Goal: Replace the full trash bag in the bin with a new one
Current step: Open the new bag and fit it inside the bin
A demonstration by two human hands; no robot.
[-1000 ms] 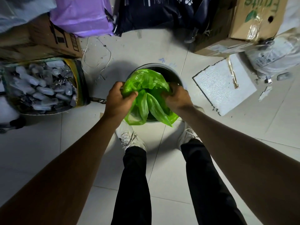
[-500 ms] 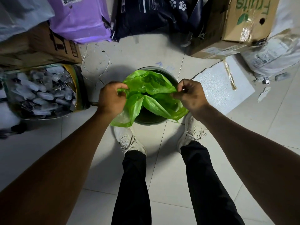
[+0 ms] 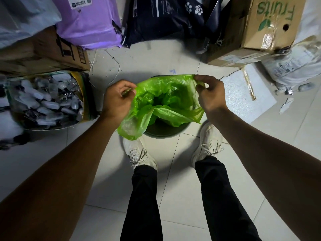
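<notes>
A: Which step is the person on?

B: Fitting the new liner, it seems. The green bag (image 3: 166, 100) sits in the mouth of the dark bin (image 3: 165, 130), which stands on the tiled floor (image 3: 182, 197) just beyond the white shoes (image 3: 139, 153).

A: And the hands?

B: Both are pinching the bag's edge. The left hand (image 3: 117, 100) grips the film at the left side of the rim; the right hand (image 3: 209, 92) holds the far right edge lifted and pulled taut above the rim.

A: Is the bag seated?

B: Not yet. The near edge lies slack inside the bin, and a loose flap hangs over the near left side of the rim.

A: So what does the next move call for?

B: Probably spreading the mouth wider and folding it down over the rim all round, gently, since the film looks thin.

A: Any full bag about?

B: None that can be identified among the boxes (image 3: 251, 32) and sacks (image 3: 90, 23) at the far side.
</notes>
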